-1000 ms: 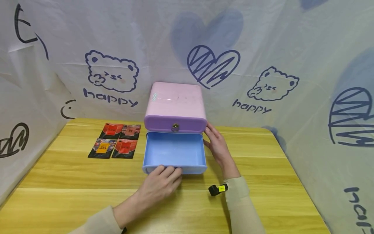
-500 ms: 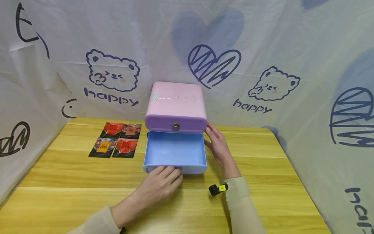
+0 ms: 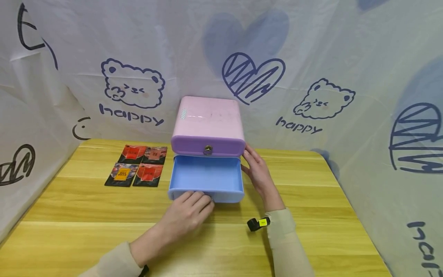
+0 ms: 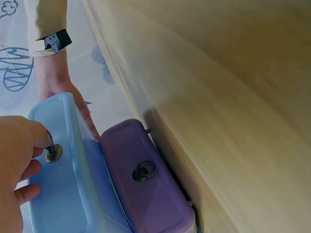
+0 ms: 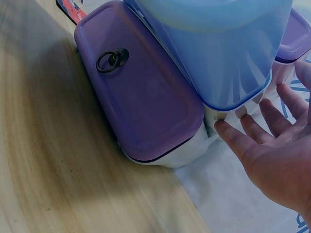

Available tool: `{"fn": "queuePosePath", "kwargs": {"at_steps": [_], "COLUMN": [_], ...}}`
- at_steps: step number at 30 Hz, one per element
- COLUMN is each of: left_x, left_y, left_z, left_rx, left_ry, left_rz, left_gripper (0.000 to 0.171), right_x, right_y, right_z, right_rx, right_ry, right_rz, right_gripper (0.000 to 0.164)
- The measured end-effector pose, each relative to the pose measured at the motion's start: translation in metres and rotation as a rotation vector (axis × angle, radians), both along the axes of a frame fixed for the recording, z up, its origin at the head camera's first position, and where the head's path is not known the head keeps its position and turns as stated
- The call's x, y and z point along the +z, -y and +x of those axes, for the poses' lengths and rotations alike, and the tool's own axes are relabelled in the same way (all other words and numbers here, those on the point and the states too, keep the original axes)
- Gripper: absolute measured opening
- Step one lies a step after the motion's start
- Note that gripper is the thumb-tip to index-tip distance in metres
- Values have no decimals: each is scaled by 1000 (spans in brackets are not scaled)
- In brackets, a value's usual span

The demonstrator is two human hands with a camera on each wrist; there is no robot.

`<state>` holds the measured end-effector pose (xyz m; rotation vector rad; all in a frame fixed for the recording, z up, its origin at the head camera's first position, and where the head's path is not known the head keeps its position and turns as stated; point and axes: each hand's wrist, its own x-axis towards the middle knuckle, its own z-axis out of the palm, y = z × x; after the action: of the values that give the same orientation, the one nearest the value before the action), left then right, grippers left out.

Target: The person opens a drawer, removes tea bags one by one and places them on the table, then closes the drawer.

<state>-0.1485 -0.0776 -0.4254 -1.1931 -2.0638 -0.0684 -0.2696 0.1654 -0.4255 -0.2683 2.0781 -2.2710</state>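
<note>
A small drawer cabinet [image 3: 211,115] has a pink top and a purple upper drawer [image 3: 187,145]. Beneath that, its blue drawer [image 3: 226,196] is pulled out, and the inside shows bare. My left hand [image 3: 189,215] is at the drawer's front; in the left wrist view its thumb and finger pinch the ring pull [image 4: 53,153]. Another purple drawer [image 5: 146,92], with its own ring, sits closed at the bottom. My right hand [image 3: 259,175] rests along the cabinet's right side, fingers spread and fairly straight, fingertips at the casing in the right wrist view.
Several dark seasoning-like packets [image 3: 148,176] with red and yellow labels lie in two rows left of the cabinet. The wooden table [image 3: 311,223] ends at a printed white cloth [image 3: 194,50] behind. A black wrist camera [image 3: 254,224] sticks out from the right sleeve.
The blue drawer has slid in slightly toward the cabinet, and my left hand has moved forward with it. My right hand has stayed at the cabinet's side.
</note>
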Motion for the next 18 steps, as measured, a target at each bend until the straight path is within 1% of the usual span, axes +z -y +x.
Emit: {"fn": "queuePosePath", "kwargs": {"at_steps": [4, 9, 16, 18], "left_x": [3, 5, 6, 6], "left_y": [1, 2, 1, 1], "left_z": [-2, -6, -11, -13], "left_rx": [27, 42, 31, 39], "left_ry": [-10, -17, -7, -14], "left_rz": [-21, -20, 32, 40], "left_gripper": [30, 32, 33, 32], "right_x": [1, 3, 2, 1], "right_y": [0, 0, 0, 0], "right_z": [0, 1, 0, 0], "right_rx": [3, 13, 12, 10], "right_ry": [3, 0, 1, 2], "right_rz": [-7, -17, -24, -25], "right_gripper": [52, 51, 52, 52]}}
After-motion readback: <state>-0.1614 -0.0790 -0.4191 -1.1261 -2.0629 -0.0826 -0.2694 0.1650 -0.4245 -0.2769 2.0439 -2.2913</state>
